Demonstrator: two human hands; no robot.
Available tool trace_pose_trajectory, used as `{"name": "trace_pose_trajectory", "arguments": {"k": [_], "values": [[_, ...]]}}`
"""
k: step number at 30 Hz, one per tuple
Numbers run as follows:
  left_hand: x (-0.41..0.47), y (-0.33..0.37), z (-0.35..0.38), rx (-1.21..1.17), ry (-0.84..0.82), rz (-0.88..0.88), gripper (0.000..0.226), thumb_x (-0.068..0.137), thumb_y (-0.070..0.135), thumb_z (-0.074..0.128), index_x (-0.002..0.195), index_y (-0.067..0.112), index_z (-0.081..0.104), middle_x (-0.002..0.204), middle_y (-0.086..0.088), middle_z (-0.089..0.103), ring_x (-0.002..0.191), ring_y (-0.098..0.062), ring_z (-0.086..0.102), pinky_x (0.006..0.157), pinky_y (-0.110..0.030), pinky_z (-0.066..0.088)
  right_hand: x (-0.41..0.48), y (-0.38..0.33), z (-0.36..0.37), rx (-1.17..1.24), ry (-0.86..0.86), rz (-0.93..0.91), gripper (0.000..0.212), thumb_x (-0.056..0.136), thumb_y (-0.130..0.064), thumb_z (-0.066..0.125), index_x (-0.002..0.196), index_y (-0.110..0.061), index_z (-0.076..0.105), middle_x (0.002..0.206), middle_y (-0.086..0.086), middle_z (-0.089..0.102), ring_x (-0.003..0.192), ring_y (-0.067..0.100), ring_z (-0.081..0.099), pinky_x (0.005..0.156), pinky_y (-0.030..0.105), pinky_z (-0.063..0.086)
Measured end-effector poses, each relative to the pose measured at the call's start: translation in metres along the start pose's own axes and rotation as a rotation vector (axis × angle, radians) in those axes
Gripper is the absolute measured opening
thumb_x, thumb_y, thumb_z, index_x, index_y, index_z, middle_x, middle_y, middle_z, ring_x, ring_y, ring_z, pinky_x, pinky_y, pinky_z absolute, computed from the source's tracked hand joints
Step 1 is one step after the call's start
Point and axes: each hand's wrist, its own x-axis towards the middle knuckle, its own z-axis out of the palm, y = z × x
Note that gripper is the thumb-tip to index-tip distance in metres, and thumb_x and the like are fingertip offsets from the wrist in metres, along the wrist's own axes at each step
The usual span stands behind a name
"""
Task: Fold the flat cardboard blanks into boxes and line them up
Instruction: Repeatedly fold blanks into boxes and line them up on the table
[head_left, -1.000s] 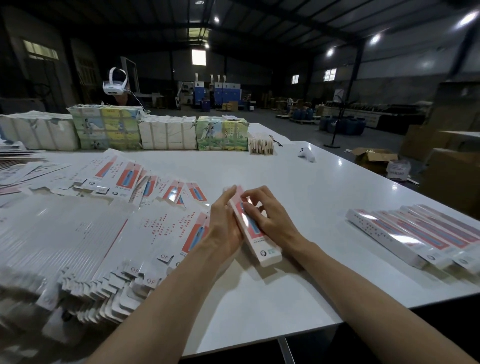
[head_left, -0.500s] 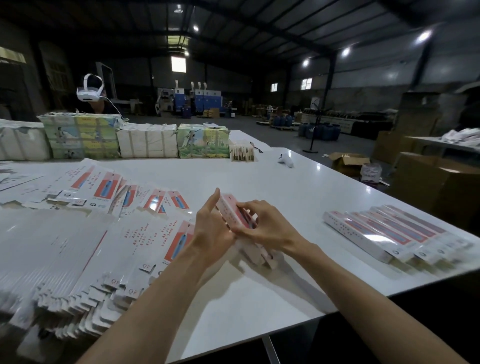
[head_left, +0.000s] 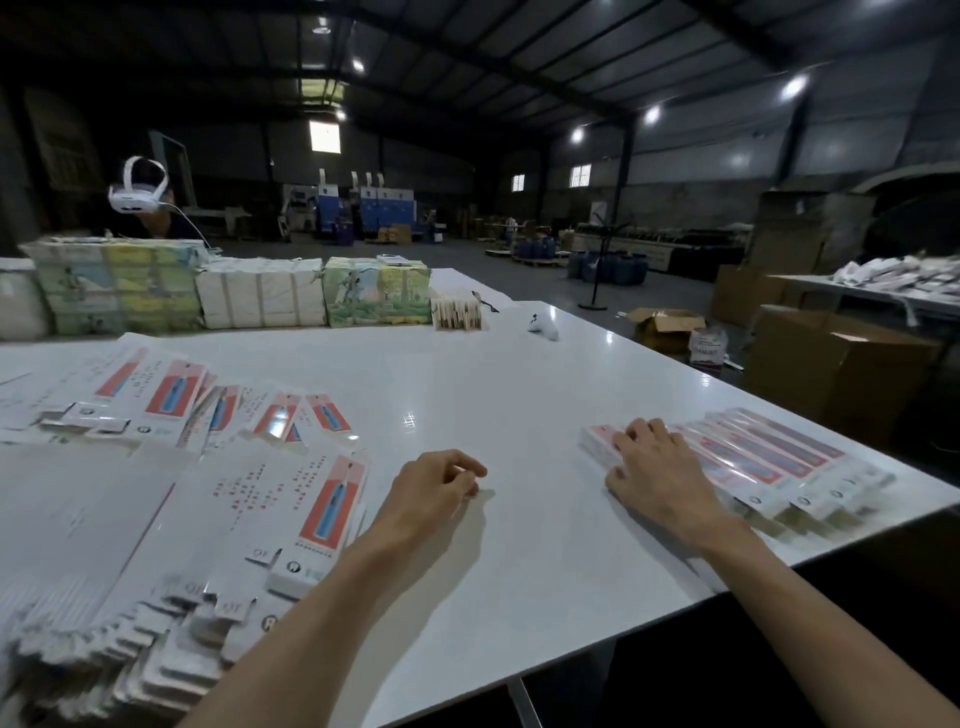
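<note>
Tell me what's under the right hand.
The right hand rests on a folded box beside the row of finished boxes. Only the box's far end shows.

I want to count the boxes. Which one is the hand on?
Look at the white table, near its right edge, where a row of boxes lies. The right hand rests on the box at the row's left end, the only one touched.

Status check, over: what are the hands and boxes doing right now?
Right hand flat on the end box of the row. Left hand empty, loosely curled over the table. Blanks piled left; nothing blocking.
</note>
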Motion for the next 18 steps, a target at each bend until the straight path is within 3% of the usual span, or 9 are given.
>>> {"name": "trace_pose_trajectory", "arguments": {"k": [9, 12, 14, 18], "values": [[-0.001, 0.0, 0.002, 0.016, -0.006, -0.023, 0.025, 0.101, 0.026, 0.056, 0.103, 0.039, 0.077, 0.091, 0.02, 0.075, 0.088, 0.003, 0.07, 0.077, -0.02, 0.051, 0.007, 0.013, -0.015, -0.156, -0.014, 0.106, 0.042, 0.106, -0.03, 0.05, 0.145, -0.017, 0.048, 0.145, 0.005, 0.048, 0.134, 0.024, 0.045, 0.114, 0.039, 0.039], [-0.002, -0.001, 0.004, 0.056, 0.015, -0.009, 0.026, 0.102, 0.027, 0.054, 0.101, 0.04, 0.076, 0.084, 0.022, 0.073, 0.079, 0.004, 0.069, 0.07, -0.019, 0.053, 0.024, -0.026, -0.021, 0.039, 0.099, 0.03, 0.038, 0.105, -0.03, 0.054, 0.141, -0.016, 0.055, 0.141, 0.006, 0.053, 0.127, 0.024, 0.052, 0.11, 0.039, 0.043], [-0.004, 0.0, 0.005, 0.143, 0.051, 0.023, 0.027, 0.104, 0.026, 0.051, 0.101, 0.037, 0.075, 0.087, 0.017, 0.072, 0.073, -0.003, 0.069, 0.062, -0.018, 0.052, 0.037, -0.06, -0.023, 0.261, 0.168, -0.041, 0.035, 0.104, -0.03, 0.056, 0.136, -0.015, 0.061, 0.131, 0.005, 0.06, 0.118, 0.023, 0.057, 0.1, 0.04, 0.047], [-0.009, 0.003, 0.007, 0.406, 0.151, 0.099, 0.018, 0.109, 0.025, 0.053, 0.111, 0.03, 0.07, 0.103, 0.01, 0.069, 0.077, -0.002, 0.064, 0.068, -0.008, 0.043, 0.05, -0.127, -0.018, 0.616, 0.161, -0.035, 0.025, 0.102, -0.026, 0.055, 0.121, -0.014, 0.067, 0.108, 0.002, 0.069, 0.095, 0.023, 0.065, 0.082, 0.038, 0.053]]}}
